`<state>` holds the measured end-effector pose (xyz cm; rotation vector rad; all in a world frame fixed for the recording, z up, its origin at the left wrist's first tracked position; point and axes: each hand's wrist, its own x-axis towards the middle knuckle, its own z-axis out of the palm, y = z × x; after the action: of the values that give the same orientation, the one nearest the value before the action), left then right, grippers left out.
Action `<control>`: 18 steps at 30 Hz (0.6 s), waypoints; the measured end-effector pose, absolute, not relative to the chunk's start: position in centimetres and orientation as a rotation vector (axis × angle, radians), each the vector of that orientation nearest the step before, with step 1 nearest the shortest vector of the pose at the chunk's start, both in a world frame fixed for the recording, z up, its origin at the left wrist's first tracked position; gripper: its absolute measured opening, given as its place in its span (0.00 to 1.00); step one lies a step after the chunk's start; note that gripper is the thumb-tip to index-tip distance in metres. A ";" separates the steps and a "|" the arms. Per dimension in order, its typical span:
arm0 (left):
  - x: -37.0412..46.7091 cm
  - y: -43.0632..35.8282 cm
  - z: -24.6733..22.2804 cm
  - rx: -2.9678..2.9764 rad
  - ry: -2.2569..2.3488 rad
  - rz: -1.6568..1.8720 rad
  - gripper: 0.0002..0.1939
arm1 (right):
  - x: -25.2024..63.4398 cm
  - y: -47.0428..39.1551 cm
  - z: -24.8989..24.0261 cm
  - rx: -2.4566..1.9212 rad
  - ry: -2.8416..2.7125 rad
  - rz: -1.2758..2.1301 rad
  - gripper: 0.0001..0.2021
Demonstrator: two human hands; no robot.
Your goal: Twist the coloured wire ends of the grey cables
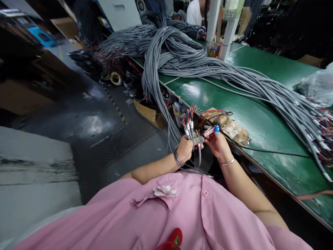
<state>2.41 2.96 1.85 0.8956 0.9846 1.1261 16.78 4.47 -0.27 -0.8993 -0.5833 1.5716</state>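
My left hand (186,148), a grey cover on its thumb, is closed around several grey cables (192,131). Their upper ends have white bands and fanned-out thin wires in red, green and other colours. One more cable end (199,152) with short bare strands sticks out by the thumb. Close beside it, my right hand (220,146) pinches a small pinkish-white piece (208,132) whose kind I cannot make out. A blue cover (216,128) sits on a fingertip of that hand. Both hands are in front of my body, at the table's edge.
A thick bundle of grey cables (179,64) lies across the green table (273,139) and hangs over its edge. Near my right hand lies a tape-wrapped brown board (231,128) with wires. A cardboard box (149,114) stands on the floor; a clear plastic bag (318,86) is far right.
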 end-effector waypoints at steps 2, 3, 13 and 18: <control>2.7 3.1 1.8 0.883 0.990 1.116 0.15 | 16.6 4.5 -0.3 -0.877 -0.546 1.579 0.18; 2.9 3.1 1.7 0.873 0.999 1.104 0.15 | 16.6 4.5 -0.4 -0.865 -0.528 1.573 0.18; 2.5 2.5 1.5 0.866 1.013 1.074 0.16 | 16.7 4.0 -0.9 -0.864 -0.494 1.660 0.23; 1.7 1.9 1.5 0.883 1.005 1.132 0.15 | 17.4 3.7 -0.5 -0.859 -0.491 1.774 0.27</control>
<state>1.72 1.90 1.48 0.8833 1.0054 1.1325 17.36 3.67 -0.52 -0.8591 -0.4910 1.7736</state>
